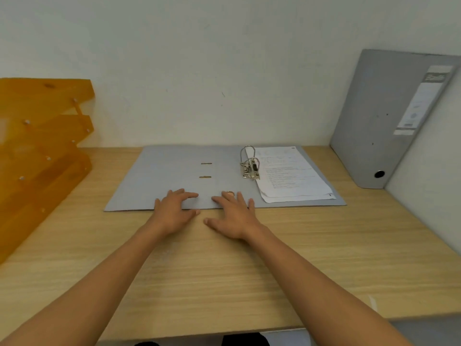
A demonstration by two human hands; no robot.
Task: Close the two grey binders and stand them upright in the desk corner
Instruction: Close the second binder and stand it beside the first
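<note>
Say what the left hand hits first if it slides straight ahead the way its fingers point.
Probably the two brass slots in the open binder cover; the left hand points up and slightly right across bare grey board. Past them, the wall. Depth uncertain.

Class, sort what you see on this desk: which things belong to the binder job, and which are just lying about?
Belongs to the job:
open grey binder
its filed papers
closed grey binder standing in the corner
left hand
right hand

Just lying about:
orange letter trays

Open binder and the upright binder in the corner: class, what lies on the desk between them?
Nothing: in the head view, only bare desk separates the open binder from the upright binder.
</note>
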